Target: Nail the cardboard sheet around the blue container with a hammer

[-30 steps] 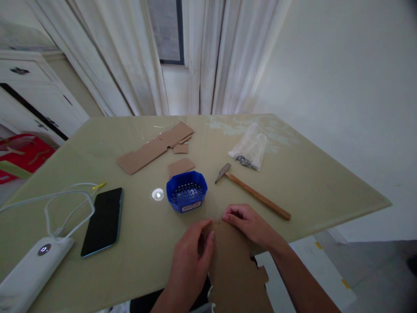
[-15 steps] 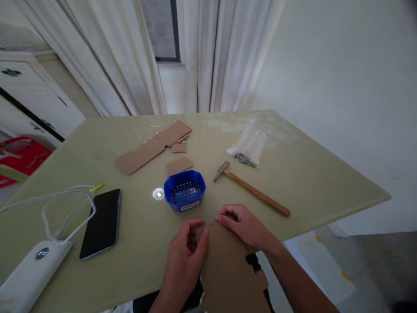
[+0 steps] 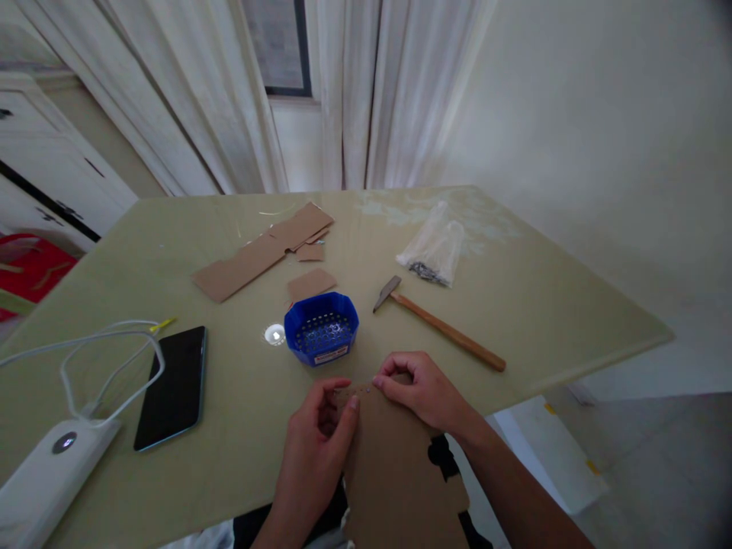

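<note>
Cardboard sheet [image 3: 394, 465] at the table's [image 3: 572, 320] near edge, pinched by both my hands.

I see my left hand [image 3: 313, 450] curled on its far-left corner and my right hand [image 3: 420, 389] with fingertips closed on the far edge, where tiny dark specks sit. At 11 o'clock from them stands a blue perforated basket [image 3: 321, 328]; at 1 o'clock lies a hammer [image 3: 438, 324].

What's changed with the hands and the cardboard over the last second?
Little. Both hands stay pinched on the top edge of the cardboard, the left fingers curling in slightly. The small shift across the frame looks like head movement. Basket, hammer and phone lie as before.
</note>
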`<state>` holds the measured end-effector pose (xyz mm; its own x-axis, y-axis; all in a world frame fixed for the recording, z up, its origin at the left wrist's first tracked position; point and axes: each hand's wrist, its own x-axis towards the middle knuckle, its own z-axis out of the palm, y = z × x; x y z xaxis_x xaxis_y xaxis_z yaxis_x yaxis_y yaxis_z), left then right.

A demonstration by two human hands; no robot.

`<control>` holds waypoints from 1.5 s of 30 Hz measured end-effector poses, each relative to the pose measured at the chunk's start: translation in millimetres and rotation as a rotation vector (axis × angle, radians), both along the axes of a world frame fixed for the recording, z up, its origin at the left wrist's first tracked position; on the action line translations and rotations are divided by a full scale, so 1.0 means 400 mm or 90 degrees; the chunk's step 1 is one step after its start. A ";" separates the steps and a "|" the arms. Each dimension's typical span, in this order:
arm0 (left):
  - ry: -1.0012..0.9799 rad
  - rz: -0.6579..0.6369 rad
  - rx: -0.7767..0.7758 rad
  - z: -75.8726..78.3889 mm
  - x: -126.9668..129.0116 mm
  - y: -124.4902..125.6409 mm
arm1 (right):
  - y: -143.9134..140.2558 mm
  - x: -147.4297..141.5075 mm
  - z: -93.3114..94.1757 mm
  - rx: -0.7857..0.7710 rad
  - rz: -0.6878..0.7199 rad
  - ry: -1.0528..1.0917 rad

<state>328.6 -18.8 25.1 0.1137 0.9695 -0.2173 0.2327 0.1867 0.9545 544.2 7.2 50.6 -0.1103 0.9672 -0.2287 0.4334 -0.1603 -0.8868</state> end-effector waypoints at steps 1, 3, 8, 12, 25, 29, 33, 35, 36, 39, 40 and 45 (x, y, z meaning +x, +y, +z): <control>-0.001 -0.001 -0.003 0.001 -0.002 0.000 | -0.001 -0.002 0.001 -0.004 0.001 0.001; 0.001 -0.003 -0.009 0.004 -0.005 -0.001 | -0.003 -0.005 0.003 -0.014 0.001 0.012; 0.027 -0.010 -0.013 0.010 -0.007 -0.005 | -0.008 -0.011 0.008 -0.006 -0.004 0.033; 0.042 -0.014 -0.003 0.011 -0.009 -0.004 | -0.007 -0.010 0.013 -0.002 -0.006 0.013; -0.062 0.003 0.166 0.111 -0.027 -0.071 | -0.001 0.090 0.033 0.249 -0.009 0.101; -0.091 -0.032 0.283 0.151 -0.044 -0.092 | 0.076 0.182 -0.049 0.285 -0.205 -0.271; -0.098 -0.063 0.325 0.158 -0.045 -0.093 | 0.116 0.223 -0.100 0.291 -0.192 -0.550; -0.086 -0.063 0.302 0.154 -0.043 -0.093 | 0.123 0.224 -0.100 0.288 -0.158 -0.605; -0.080 -0.060 0.281 0.152 -0.042 -0.094 | 0.125 0.221 -0.095 0.284 -0.127 -0.630; -0.099 -0.058 0.194 0.151 -0.046 -0.097 | 0.123 0.217 -0.074 0.242 -0.034 -0.708; -0.120 -0.065 0.163 0.151 -0.050 -0.098 | 0.120 0.220 -0.068 0.222 -0.013 -0.725; -0.331 -0.201 0.043 0.142 -0.092 -0.077 | 0.074 0.274 -0.068 0.294 0.033 -0.713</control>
<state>291.7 -49.6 81.8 0.4725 0.8813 0.0044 -0.2319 0.1195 0.9654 653.8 36.9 23.4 -0.1137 0.9831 0.1435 0.9935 0.1128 0.0146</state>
